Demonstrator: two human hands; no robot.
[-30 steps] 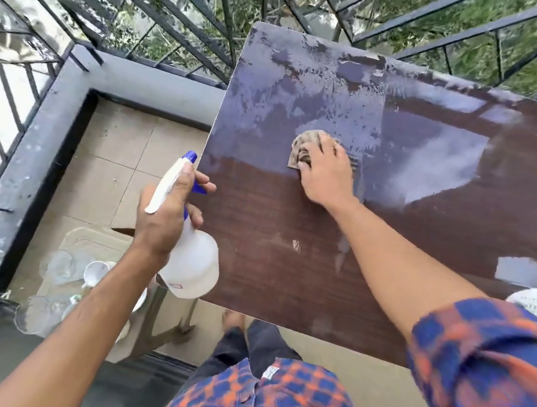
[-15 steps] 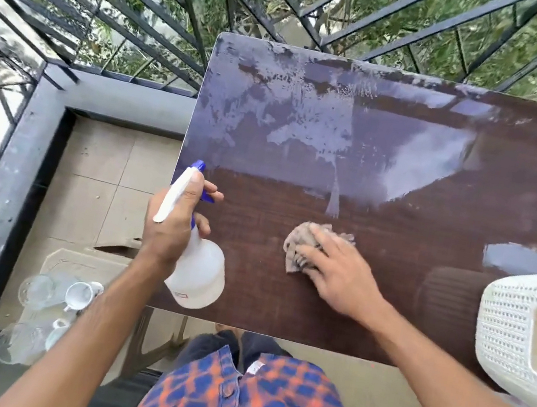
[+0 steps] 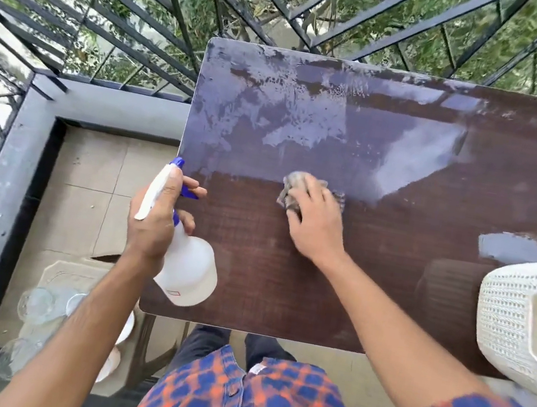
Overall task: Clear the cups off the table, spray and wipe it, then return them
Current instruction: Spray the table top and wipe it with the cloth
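Observation:
The dark brown table (image 3: 279,295) is wet and streaky across its far half. My right hand (image 3: 315,224) presses a crumpled grey cloth (image 3: 292,189) flat on the tabletop near its middle. My left hand (image 3: 153,219) holds a white spray bottle (image 3: 189,270) with a blue nozzle by its trigger, above the table's near left edge. Several clear glass cups (image 3: 35,304) and white cups stand on a tray (image 3: 60,274) low on the floor at the left, partly hidden by my left forearm.
A white woven basket (image 3: 522,320) sits on the table's near right corner. A black metal railing (image 3: 148,20) runs along the far and left sides. A tiled floor (image 3: 83,188) and a grey ledge lie left of the table.
My right hand slid the cloth toward me and then pushed it away again to mid-table. The left hand with the bottle stayed in place.

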